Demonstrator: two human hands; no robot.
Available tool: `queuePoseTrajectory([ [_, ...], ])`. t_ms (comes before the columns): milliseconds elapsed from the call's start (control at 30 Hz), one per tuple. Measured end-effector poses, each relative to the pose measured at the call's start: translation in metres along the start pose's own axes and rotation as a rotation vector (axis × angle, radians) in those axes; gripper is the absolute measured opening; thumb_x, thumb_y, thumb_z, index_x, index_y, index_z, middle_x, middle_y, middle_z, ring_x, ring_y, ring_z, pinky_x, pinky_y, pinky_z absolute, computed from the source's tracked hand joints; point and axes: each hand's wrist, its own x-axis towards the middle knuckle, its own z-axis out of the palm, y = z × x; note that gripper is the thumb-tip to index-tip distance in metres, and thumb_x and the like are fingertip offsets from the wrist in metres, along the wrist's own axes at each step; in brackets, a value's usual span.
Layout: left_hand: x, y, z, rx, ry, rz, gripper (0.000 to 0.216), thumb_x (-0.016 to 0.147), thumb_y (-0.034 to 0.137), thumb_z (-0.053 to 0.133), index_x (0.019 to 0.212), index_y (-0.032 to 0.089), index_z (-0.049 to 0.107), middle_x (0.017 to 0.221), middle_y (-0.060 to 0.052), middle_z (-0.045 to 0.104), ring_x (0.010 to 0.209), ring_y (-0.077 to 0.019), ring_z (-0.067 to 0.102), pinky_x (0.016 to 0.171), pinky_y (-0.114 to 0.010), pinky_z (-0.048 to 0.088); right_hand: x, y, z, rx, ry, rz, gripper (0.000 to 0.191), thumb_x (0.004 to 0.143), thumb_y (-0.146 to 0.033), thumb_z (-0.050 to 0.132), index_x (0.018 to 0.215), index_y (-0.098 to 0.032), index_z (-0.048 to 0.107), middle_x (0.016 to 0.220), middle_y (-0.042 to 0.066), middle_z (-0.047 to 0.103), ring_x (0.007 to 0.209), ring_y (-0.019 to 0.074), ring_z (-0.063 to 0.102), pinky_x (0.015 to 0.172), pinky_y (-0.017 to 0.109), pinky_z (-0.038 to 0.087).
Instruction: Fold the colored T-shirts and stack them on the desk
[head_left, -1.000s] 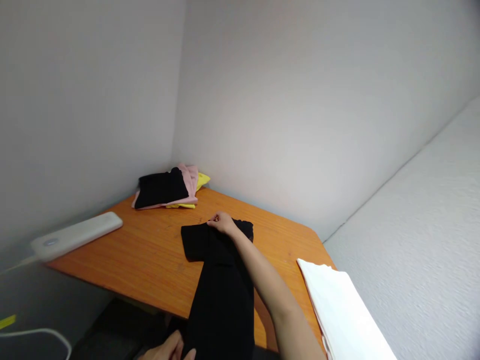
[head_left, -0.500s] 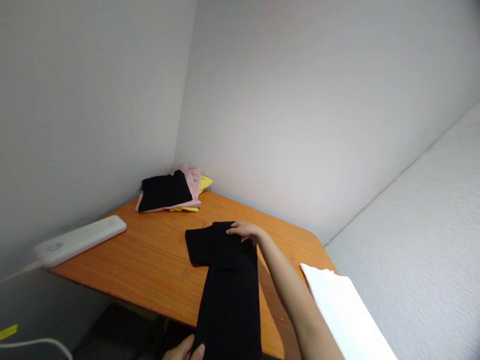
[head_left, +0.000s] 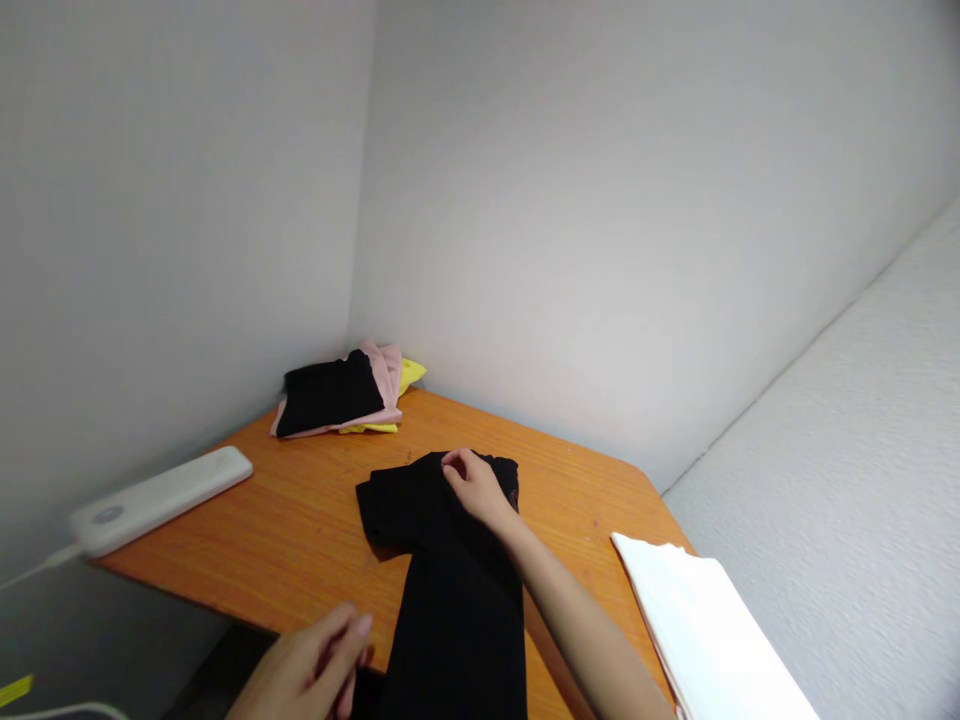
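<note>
A black short-sleeved T-shirt (head_left: 461, 610), folded lengthwise, lies on the wooden table (head_left: 315, 500). Its sleeve end points left, and its lower part runs over the near edge and out of the frame. My right hand (head_left: 476, 488) is on the shirt's upper part near the shoulder. Its thumb and forefinger are drawn together in a pinch against the cloth; the other fingers are hidden behind. Left of the shirt, my left hand (head_left: 311, 665) hovers by the table's near edge. Its fingers are curled, apart from the shirt, with nothing visible in them.
At the far left corner sits a stack of folded clothes (head_left: 330, 395), black, pink and yellow. A white elongated device (head_left: 169, 495) with a cable lies along the left edge. Folded white cloth (head_left: 709, 625) rests at the right edge. Walls enclose the table behind and beside.
My left hand has let go of the shirt's near part and moved left and up. At the top, the folded-over sleeve now lies spread flatter, toward the left. My right hand has shifted slightly left.
</note>
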Motion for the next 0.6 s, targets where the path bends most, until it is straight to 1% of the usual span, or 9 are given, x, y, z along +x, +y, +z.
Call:
queuePoseTrajectory([
  [33,0.015,0.011,-0.011,0.054,0.055,0.04,0.051,0.094,0.062,0.025,0.075,0.023,0.052,0.063,0.001,0.062,0.056,-0.0162,0.06,0.058,-0.026,0.045,-0.011,0.005,-0.001,-0.042,0.04,-0.01,0.019,0.089,-0.024,0.053,0.106,-0.018,0.058,0.117,0.013,0.062,0.116,0.0261,0.055,0.106,0.048,0.036],
  [100,0.054,0.027,-0.031,0.236,0.212,0.13,0.038,0.096,0.051,0.031,0.087,0.023,0.055,0.08,-0.002,0.068,0.072,-0.0193,0.065,0.07,-0.029,0.046,-0.033,0.012,0.001,-0.162,0.059,-0.053,0.033,0.088,-0.026,0.054,0.119,-0.016,0.057,0.132,0.016,0.055,0.128,0.0295,0.045,0.111,0.05,0.029],
  [167,0.101,0.033,-0.046,0.451,0.335,0.207,0.032,0.094,0.04,0.035,0.103,0.019,0.056,0.103,-0.009,0.068,0.096,-0.0241,0.063,0.086,-0.034,0.045,-0.053,0.016,0.009,-0.318,0.01,-0.103,0.051,0.091,-0.033,0.054,0.137,-0.014,0.048,0.15,0.017,0.038,0.141,0.0324,0.028,0.114,0.052,0.023],
  [233,0.144,0.032,-0.053,0.635,0.395,0.213,0.038,0.092,0.034,0.036,0.116,0.012,0.055,0.12,-0.018,0.062,0.113,-0.0301,0.057,0.099,-0.04,0.039,-0.067,0.018,0.019,-0.444,-0.062,-0.118,0.065,0.094,-0.044,0.05,0.15,-0.014,0.032,0.159,0.014,0.017,0.146,0.0344,0.01,0.116,0.056,0.019],
  [300,0.177,0.028,-0.054,0.725,0.391,0.169,0.044,0.089,0.034,0.039,0.116,0.006,0.057,0.12,-0.025,0.061,0.114,-0.0369,0.055,0.1,-0.046,0.037,-0.075,0.02,0.027,-0.5,-0.097,-0.099,0.07,0.097,-0.051,0.044,0.154,-0.017,0.022,0.16,0.01,0.005,0.146,0.0367,0.002,0.115,0.062,0.015],
  [367,0.196,0.022,-0.053,0.743,0.354,0.126,0.043,0.085,0.039,0.045,0.105,0.005,0.062,0.109,-0.027,0.065,0.106,-0.0408,0.058,0.095,-0.049,0.039,-0.078,0.022,0.032,-0.541,-0.074,-0.096,0.07,0.098,-0.055,0.038,0.155,-0.019,0.021,0.16,0.009,0.002,0.145,0.0384,0.001,0.114,0.065,0.012],
  [433,0.203,0.017,-0.052,0.748,0.316,0.103,0.039,0.081,0.042,0.05,0.093,0.008,0.065,0.101,-0.025,0.067,0.102,-0.041,0.06,0.093,-0.049,0.04,-0.079,0.023,0.034,-0.566,-0.031,-0.108,0.069,0.098,-0.058,0.033,0.154,-0.02,0.022,0.16,0.007,0.002,0.145,0.0389,0.001,0.114,0.066,0.009],
  [533,0.207,0.017,-0.057,0.703,0.258,0.086,0.035,0.079,0.043,0.05,0.088,0.011,0.065,0.099,-0.021,0.069,0.1,-0.0375,0.061,0.09,-0.044,0.042,-0.08,0.025,0.034,-0.558,-0.003,-0.126,0.07,0.098,-0.061,0.029,0.154,-0.019,0.023,0.16,0.008,0.003,0.145,0.0387,0.001,0.114,0.065,0.008],
  [600,0.21,0.024,-0.064,0.634,0.19,0.06,0.034,0.079,0.043,0.049,0.081,0.013,0.064,0.089,-0.015,0.07,0.091,-0.0335,0.064,0.081,-0.039,0.045,-0.081,0.025,0.033,-0.543,-0.004,-0.135,0.073,0.098,-0.062,0.027,0.154,-0.016,0.023,0.159,0.01,0.003,0.145,0.0386,0.0,0.114,0.065,0.007],
])
